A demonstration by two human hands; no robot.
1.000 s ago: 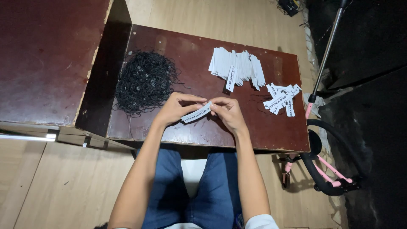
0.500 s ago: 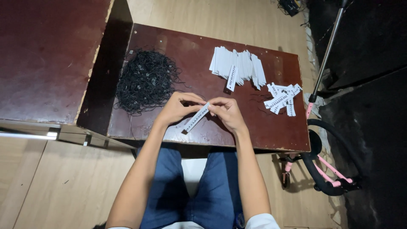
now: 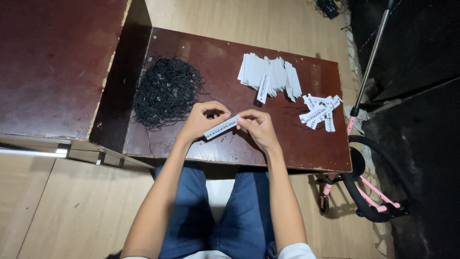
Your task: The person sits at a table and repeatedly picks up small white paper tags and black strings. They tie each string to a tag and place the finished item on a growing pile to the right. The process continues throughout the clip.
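Both my hands meet over the front middle of a small dark wooden table (image 3: 316,148). A narrow white paper tag (image 3: 221,128) with black print is pinched between them: my left hand (image 3: 203,120) has its left end and my right hand (image 3: 256,125) has its right end. The tag lies tilted, its right end higher. Just left of my left hand sits a heap of thin black strings (image 3: 165,91). I cannot tell whether a string is between my fingers.
A fanned stack of white tags (image 3: 270,76) lies at the table's back. A loose pile of tags with strings (image 3: 320,111) is at the right. A larger dark table (image 3: 52,67) stands to the left. A pink-framed bicycle (image 3: 369,196) and a metal pole (image 3: 371,55) are on the right.
The tag has turned a little between my fingers and now lies at a shallower tilt. My hands have stayed over the same spot on the table.
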